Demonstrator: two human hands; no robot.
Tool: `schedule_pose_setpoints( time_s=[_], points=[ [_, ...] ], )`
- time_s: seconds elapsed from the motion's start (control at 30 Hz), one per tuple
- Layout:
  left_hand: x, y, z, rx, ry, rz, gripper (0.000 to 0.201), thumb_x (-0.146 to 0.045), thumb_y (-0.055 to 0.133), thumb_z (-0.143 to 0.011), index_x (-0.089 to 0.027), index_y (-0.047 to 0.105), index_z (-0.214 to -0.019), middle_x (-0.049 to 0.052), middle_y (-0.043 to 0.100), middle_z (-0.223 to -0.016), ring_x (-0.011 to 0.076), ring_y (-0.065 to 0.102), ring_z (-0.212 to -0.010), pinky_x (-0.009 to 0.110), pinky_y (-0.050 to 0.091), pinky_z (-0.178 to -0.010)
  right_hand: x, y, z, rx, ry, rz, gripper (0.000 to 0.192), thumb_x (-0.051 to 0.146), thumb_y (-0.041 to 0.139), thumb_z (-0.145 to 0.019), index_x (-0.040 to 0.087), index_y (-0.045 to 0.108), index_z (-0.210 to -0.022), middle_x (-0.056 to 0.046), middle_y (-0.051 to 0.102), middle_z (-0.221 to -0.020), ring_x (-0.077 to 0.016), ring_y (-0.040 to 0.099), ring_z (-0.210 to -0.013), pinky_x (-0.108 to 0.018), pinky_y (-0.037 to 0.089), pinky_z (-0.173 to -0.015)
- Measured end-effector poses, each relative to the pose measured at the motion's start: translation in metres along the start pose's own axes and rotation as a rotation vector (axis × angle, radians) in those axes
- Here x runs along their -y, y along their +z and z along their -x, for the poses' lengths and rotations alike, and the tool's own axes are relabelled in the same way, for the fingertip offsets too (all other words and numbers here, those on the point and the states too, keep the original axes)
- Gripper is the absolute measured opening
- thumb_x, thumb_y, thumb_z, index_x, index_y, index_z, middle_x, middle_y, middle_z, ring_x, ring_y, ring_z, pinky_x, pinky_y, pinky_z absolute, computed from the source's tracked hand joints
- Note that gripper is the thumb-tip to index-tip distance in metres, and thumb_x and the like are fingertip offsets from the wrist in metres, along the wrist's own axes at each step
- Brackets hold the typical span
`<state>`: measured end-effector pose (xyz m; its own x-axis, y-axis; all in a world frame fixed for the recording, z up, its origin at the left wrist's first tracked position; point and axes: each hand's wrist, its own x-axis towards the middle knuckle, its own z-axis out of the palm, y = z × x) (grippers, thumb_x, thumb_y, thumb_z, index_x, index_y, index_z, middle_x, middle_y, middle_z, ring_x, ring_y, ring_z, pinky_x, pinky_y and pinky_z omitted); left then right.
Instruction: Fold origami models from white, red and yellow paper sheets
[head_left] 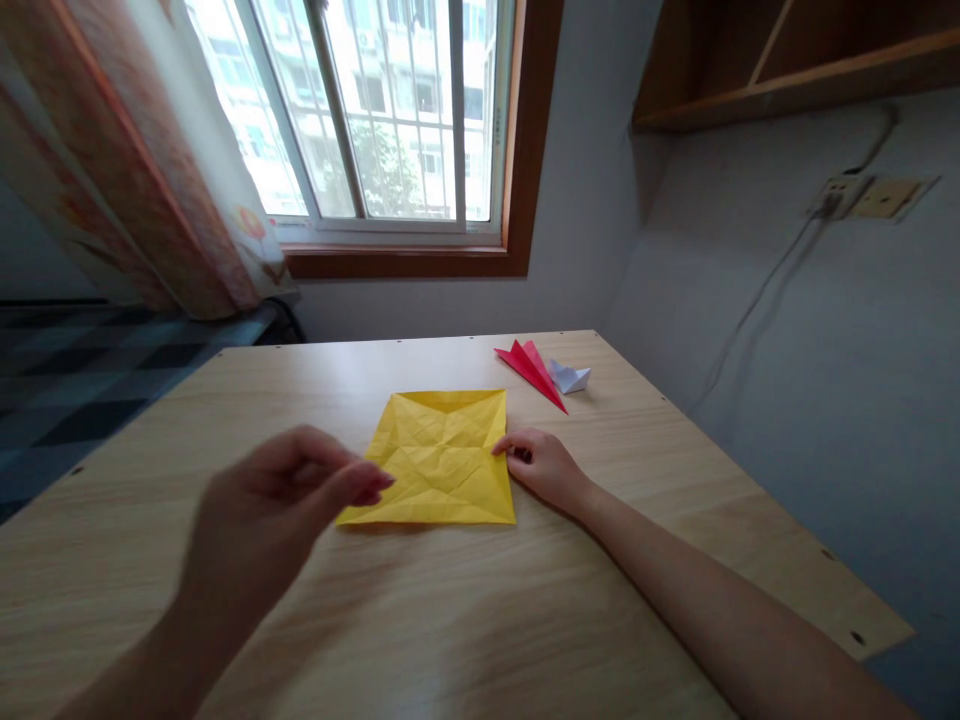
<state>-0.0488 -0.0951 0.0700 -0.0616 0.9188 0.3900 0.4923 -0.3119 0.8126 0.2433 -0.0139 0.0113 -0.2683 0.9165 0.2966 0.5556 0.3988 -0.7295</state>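
On table (465, 600) centre: creased yellow paper (439, 460) lies flat, unfolded. Right hand (544, 468) fingers curled loosely, touching its right edge; left hand (277, 500) hovers above left corner, fingers pinched together, empty. Looks mid-fold; next fold probably needs a corner grip. Red fold (534, 368), white fold (568, 376) behind.

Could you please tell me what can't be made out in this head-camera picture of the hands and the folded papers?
- Left hand: motion-blurred; whether its fingertips pinch or touch the yellow paper is unclear.
- Yellow paper's near-left edge: hidden behind the left hand.
- Right hand: fingertips at the paper's right edge; pressing or merely touching, unclear.
- Red folded paper and white folded paper: too small to name shapes.
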Motion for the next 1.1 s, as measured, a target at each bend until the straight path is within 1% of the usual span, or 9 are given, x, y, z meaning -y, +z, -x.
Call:
schedule_pose_setpoints(
  time_s=[0.07,0.17,0.33,0.4,0.53,0.67,0.87,1.0,1.1],
  points=[
    [-0.006,0.026,-0.017,0.063,0.017,-0.048,0.033,-0.052,0.072,-0.076,-0.021,0.067,-0.069,0.000,0.070,-0.064,0.0178,0.065,-0.059,0.027,0.052,-0.052,-0.001,0.001,0.000,0.002,-0.012,-0.011,0.028,0.003,0.057,-0.075,0.018,0.075,-0.089,-0.003,0.070,-0.083,-0.0152,0.060,-0.073,-0.026,0.046,-0.069],
    [-0.005,0.046,-0.019,0.158,0.138,-0.209,0.029,-0.048,0.067,-0.079,-0.022,0.066,-0.064,-0.001,0.070,-0.062,0.0156,0.064,-0.056,0.024,0.048,-0.053,-0.003,0.003,0.001,-0.048,-0.069,-0.025,0.025,0.004,0.058,-0.075,0.019,0.075,-0.085,-0.002,0.062,-0.081,-0.0146,0.057,-0.074,-0.026,0.045,-0.070],
    [0.008,0.039,-0.009,0.243,0.319,-0.337,0.022,-0.044,0.066,-0.082,-0.023,0.069,-0.075,0.002,0.075,-0.075,0.0167,0.068,-0.066,0.023,0.049,-0.059,-0.003,0.005,0.003,-0.087,-0.099,-0.080,0.023,0.007,0.058,-0.076,0.020,0.075,-0.083,-0.002,0.054,-0.086,-0.0130,0.054,-0.073,-0.025,0.046,-0.067],
    [0.013,0.032,-0.012,0.198,0.341,-0.300,0.024,-0.044,0.065,-0.084,-0.024,0.069,-0.073,0.002,0.076,-0.078,0.0177,0.070,-0.069,0.025,0.051,-0.064,-0.004,0.005,0.003,-0.093,-0.115,-0.092,0.023,0.007,0.056,-0.076,0.019,0.075,-0.083,-0.004,0.057,-0.091,-0.0137,0.056,-0.078,-0.025,0.047,-0.067],
    [0.029,0.022,-0.025,-0.022,0.140,-0.214,0.026,-0.050,0.068,-0.080,-0.025,0.070,-0.075,0.000,0.077,-0.082,0.0210,0.072,-0.078,0.030,0.055,-0.074,-0.006,0.002,0.003,-0.117,-0.124,-0.078,0.024,0.007,0.054,-0.074,0.018,0.074,-0.083,-0.006,0.065,-0.092,-0.0159,0.060,-0.082,-0.026,0.047,-0.068],
    [0.047,0.017,-0.036,-0.163,-0.087,-0.006,0.033,-0.055,0.073,-0.073,-0.022,0.066,-0.075,0.003,0.077,-0.080,0.0246,0.073,-0.081,0.035,0.057,-0.075,-0.010,0.000,0.003,-0.139,-0.010,-0.128,0.024,0.012,0.054,-0.074,0.018,0.073,-0.086,-0.004,0.072,-0.086,-0.0172,0.064,-0.078,-0.030,0.049,-0.072],
    [0.057,0.018,-0.044,-0.134,-0.203,0.177,0.035,-0.051,0.069,-0.076,-0.017,0.065,-0.084,0.009,0.077,-0.087,0.0262,0.073,-0.088,0.041,0.057,-0.085,-0.016,0.004,0.000,-0.172,0.072,-0.443,0.013,0.024,0.062,-0.071,0.017,0.067,-0.081,-0.005,0.072,-0.087,-0.0197,0.066,-0.082,-0.031,0.053,-0.074],
    [0.062,0.020,-0.044,-0.054,-0.124,0.096,0.033,-0.046,0.063,-0.078,-0.017,0.065,-0.095,0.011,0.075,-0.100,0.0257,0.070,-0.098,0.043,0.055,-0.092,-0.019,0.006,-0.002,-0.170,0.154,-0.612,0.015,0.028,0.069,-0.068,0.018,0.065,-0.080,-0.003,0.069,-0.080,-0.0186,0.065,-0.076,-0.030,0.053,-0.069],
    [0.068,0.023,-0.041,0.046,-0.086,0.021,0.045,-0.044,0.064,-0.076,-0.019,0.064,-0.113,0.012,0.070,-0.116,0.0253,0.068,-0.104,0.043,0.053,-0.095,-0.016,0.004,-0.002,-0.169,0.220,-0.756,0.020,0.032,0.073,-0.066,0.021,0.063,-0.080,-0.002,0.070,-0.079,-0.0188,0.066,-0.072,-0.031,0.054,-0.067]
  ],
)
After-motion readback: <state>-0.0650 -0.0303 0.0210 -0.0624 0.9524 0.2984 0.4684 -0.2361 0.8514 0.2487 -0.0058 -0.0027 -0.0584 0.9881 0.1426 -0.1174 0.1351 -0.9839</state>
